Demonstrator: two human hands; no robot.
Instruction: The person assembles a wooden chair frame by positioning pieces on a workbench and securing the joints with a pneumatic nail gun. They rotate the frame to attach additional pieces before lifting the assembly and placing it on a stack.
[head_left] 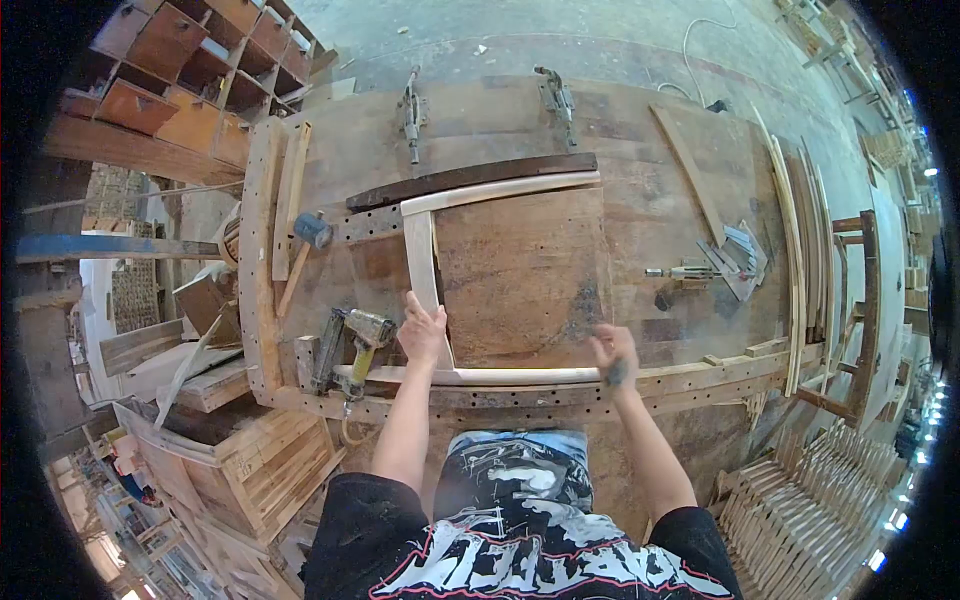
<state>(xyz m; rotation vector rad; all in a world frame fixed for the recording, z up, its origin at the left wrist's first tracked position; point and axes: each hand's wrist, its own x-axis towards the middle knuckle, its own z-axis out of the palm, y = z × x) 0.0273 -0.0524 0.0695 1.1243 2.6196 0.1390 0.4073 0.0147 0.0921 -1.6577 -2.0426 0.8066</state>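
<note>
A three-sided frame of pale wood strips lies on the brown workbench. Its left strip runs between a back rail and a front rail; the right side has no strip. My left hand grips the left strip near its front end. Just above the right end of the front rail is my right hand, fingers apart and slightly bent, with nothing visible in it. A dark curved wood piece lies along the back rail. Left of my left hand rests a nail gun with a yellow-green grip.
A mallet lies at the bench's left. Toggle clamps are mounted at the back, another clamp at the right. Long strips line the right edge. Wooden boxes and stacked slats stand nearby.
</note>
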